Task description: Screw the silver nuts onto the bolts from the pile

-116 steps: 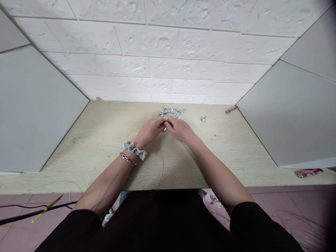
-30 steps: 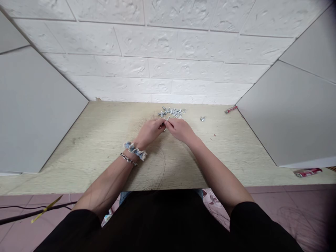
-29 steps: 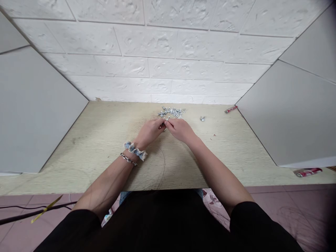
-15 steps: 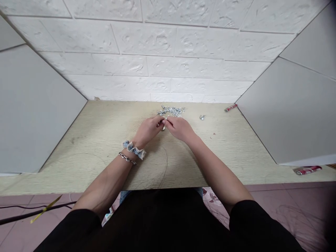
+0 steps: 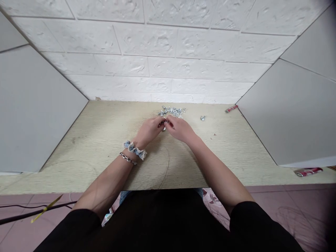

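Left hand (image 5: 150,131) and right hand (image 5: 181,130) | each grip pinched on small metal hardware (image 5: 164,122) | loose screws (image 5: 172,111) just beyond, on the counter (image 5: 105,133)

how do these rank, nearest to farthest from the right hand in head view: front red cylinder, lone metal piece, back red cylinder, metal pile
1. metal pile, just beyond
2. lone metal piece, right
3. back red cylinder, rear right
4. front red cylinder, far right
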The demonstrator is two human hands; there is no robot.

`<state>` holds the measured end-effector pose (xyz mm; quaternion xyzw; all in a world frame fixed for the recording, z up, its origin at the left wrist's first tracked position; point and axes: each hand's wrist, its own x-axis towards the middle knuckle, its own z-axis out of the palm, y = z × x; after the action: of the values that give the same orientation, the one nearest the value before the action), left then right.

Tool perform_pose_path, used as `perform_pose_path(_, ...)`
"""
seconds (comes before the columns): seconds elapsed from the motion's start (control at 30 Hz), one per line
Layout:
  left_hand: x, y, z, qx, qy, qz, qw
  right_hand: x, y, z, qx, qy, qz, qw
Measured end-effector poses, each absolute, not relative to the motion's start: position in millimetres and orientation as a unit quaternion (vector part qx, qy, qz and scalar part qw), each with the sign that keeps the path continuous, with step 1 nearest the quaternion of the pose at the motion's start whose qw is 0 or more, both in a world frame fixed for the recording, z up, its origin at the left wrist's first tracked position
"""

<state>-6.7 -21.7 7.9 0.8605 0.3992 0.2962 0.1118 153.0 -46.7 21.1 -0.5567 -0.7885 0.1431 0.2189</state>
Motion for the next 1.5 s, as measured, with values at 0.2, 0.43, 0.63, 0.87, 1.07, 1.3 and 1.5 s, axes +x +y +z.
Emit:
perform_pose_path(0.2, -5, -25, 8, 0.864, 0.404, 0.283, 0.103, 154, -44, 21, -0.565, -0.796, 0.118, 0.184)
perform_pose_path(0.43, -5, -23, 6, 0.867, 0.421, 0.248, 0.099, 153, -44, 17, -0.575, -0.794, 0.122, 0.156)
perform_pose_path(0.63, -4, -20, 0, 0.884, 0.415, 0.191, 0.096, 152, -43, 11, -0.577, -0.793, 0.156, 0.115)
perform_pose_path(0.87, -4, -20, 0, 0.893, 0.402, 0.183, 0.085, 154, -43, 16, -0.574, -0.795, 0.159, 0.11)
perform_pose_path(1.07, -4, -20, 0, 0.888, 0.397, 0.204, 0.11, 154, -44, 18, -0.581, -0.791, 0.159, 0.111)
perform_pose_path(1.3, -5, -20, 2, 0.88, 0.391, 0.224, 0.15, 155, -43, 22, -0.594, -0.78, 0.179, 0.089)
perform_pose_path(1.5, -6, -18, 3, 0.863, 0.418, 0.247, 0.141, 155, -42, 16, -0.601, -0.768, 0.169, 0.143)
